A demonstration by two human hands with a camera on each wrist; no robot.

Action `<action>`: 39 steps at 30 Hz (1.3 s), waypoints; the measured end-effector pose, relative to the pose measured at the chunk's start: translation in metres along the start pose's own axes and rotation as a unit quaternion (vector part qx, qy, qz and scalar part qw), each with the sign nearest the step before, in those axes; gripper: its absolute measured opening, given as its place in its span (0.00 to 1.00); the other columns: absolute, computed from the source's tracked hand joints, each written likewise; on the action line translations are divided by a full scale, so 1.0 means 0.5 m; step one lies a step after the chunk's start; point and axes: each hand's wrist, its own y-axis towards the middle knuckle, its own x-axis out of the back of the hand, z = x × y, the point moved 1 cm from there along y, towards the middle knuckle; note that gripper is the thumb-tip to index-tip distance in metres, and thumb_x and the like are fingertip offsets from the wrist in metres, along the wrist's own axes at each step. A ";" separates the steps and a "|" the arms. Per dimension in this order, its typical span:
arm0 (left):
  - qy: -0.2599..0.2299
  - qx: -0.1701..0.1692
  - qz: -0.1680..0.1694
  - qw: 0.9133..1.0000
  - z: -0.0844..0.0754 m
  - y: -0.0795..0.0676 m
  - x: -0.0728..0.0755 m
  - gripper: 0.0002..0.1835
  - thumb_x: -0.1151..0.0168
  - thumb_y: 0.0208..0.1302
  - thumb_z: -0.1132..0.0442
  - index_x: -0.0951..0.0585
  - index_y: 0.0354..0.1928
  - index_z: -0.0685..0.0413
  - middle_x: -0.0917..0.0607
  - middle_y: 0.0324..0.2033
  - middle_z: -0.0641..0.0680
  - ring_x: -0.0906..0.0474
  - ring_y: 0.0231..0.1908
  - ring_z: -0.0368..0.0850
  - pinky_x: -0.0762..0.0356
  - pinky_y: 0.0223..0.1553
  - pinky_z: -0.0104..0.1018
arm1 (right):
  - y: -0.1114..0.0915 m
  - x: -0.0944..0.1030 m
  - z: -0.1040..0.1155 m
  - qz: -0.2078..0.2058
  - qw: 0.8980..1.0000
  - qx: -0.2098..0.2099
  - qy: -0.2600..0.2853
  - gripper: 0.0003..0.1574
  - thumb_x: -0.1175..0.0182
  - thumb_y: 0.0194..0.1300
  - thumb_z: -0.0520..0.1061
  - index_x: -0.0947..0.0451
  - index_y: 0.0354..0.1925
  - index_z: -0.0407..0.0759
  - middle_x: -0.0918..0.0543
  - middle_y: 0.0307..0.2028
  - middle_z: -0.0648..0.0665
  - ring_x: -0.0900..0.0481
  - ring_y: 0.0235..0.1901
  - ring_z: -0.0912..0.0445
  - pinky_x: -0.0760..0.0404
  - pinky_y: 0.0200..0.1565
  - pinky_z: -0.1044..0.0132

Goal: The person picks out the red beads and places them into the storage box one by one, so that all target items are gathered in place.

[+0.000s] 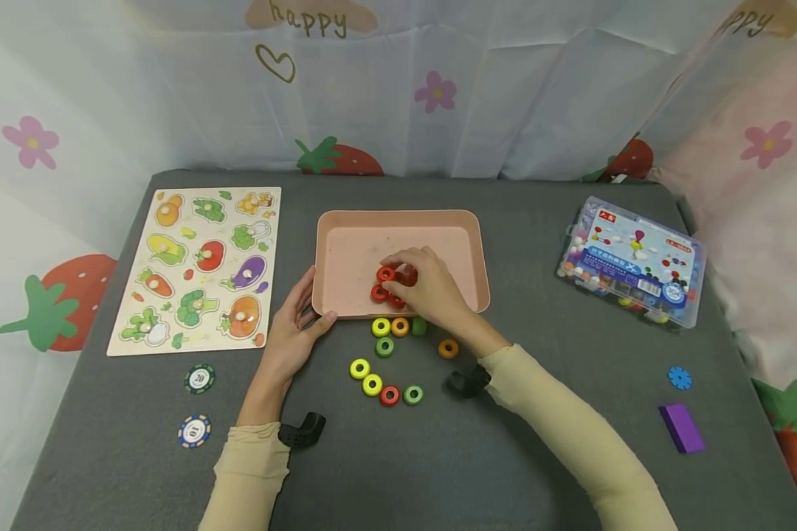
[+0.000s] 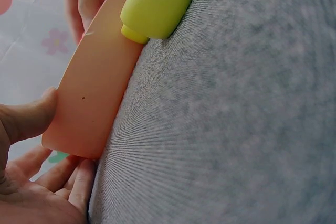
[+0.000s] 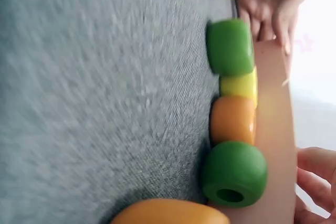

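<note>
A pink tray (image 1: 348, 251) lies on the grey table, and my left hand (image 1: 288, 339) holds its front left corner, thumb (image 2: 39, 111) against the front wall and fingers along the left side. Inside the tray several red beads (image 1: 378, 293) sit bunched together. Over them is my right hand (image 1: 433, 287), thumb and forefinger curved round a red bead (image 1: 385, 273); its palm hides part of the bunch. Just in front of the tray stand a yellow bead (image 1: 381, 327), an orange bead (image 1: 400, 327) and a green bead (image 3: 234, 174), close to the wall.
Nearer me lie more loose beads, among them a red one (image 1: 390, 396) and a green one (image 1: 413, 395). A vegetable puzzle board (image 1: 192, 273) and two poker chips (image 1: 200, 378) are on the left. To the right are a plastic case (image 1: 634, 262), a blue disc (image 1: 680, 377) and a purple block (image 1: 682, 428).
</note>
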 end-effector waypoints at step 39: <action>0.010 0.014 0.010 1.000 -0.065 -0.021 -0.001 0.44 0.36 0.67 0.70 0.47 0.79 0.52 0.42 0.76 0.60 0.46 0.76 0.57 0.41 0.70 0.60 | -0.180 -0.016 0.036 0.166 0.981 0.101 0.026 0.17 0.24 0.56 0.48 0.16 0.43 0.50 0.16 0.41 0.54 0.23 0.44 0.56 0.23 0.48 0.60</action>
